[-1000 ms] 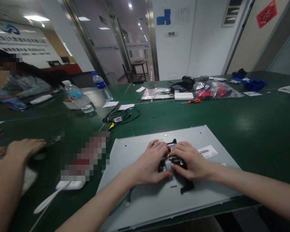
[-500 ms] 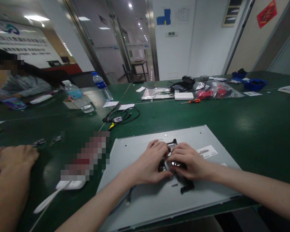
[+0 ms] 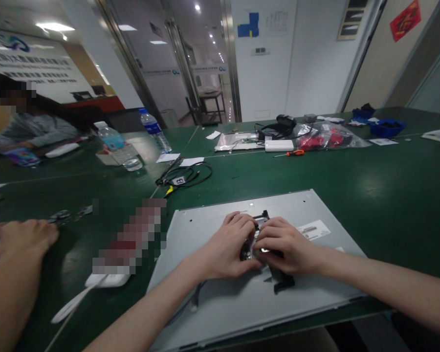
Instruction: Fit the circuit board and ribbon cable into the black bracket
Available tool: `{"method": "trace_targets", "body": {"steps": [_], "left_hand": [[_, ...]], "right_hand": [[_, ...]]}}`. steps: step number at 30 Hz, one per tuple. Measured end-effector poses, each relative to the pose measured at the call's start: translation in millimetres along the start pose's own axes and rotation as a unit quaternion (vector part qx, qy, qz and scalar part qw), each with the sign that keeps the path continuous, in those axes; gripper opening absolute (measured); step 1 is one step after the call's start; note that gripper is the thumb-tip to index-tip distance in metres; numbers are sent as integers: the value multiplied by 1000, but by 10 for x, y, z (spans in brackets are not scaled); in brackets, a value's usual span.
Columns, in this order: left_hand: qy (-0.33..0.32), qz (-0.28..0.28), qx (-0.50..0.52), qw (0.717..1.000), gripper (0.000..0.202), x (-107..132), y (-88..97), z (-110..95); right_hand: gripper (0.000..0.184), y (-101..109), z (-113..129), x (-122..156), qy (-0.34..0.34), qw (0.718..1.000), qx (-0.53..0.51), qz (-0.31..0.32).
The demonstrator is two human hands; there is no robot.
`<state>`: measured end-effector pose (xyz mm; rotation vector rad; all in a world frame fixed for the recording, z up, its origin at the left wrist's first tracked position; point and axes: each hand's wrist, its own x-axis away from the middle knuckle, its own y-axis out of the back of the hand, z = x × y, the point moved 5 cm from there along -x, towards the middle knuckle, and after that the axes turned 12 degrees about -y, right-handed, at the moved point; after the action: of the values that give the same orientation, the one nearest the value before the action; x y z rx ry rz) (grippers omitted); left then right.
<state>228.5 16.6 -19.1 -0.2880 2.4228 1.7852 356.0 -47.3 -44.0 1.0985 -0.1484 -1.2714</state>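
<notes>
A grey metal back panel lies flat on the green table in front of me. At its middle sits a small black and silver part. My left hand curls around that part from the left, thumb beneath it. My right hand grips it from the right, fingers bent over its top. A black bracket pokes out from below my right hand. A white label is stuck on the panel to the right of my hands.
A co-worker's hand rests at the left, above a white cable. Farther back are water bottles, a black cable coil, an orange screwdriver, a white box, a plastic bag with red parts and blue trays.
My right hand has crept slightly left over the small part, closing in on my left hand. The co-worker's hand at the left pulled back toward the table edge.
</notes>
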Motion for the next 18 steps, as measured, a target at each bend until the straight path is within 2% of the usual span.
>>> {"method": "trace_targets", "body": {"steps": [7,12,18], "left_hand": [[-4,0,9,1000,51,8,-16,11],[-6,-1,11,1000,56,5,-11,7],[6,-16,1,1000,45,-2,21,9]], "right_hand": [[8,15,-6,2,-15,1000,11,16],[22,-3,-31,-5,-45,998,-5,33],[24,-15,-69,6,-64,997,-9,39]]}}
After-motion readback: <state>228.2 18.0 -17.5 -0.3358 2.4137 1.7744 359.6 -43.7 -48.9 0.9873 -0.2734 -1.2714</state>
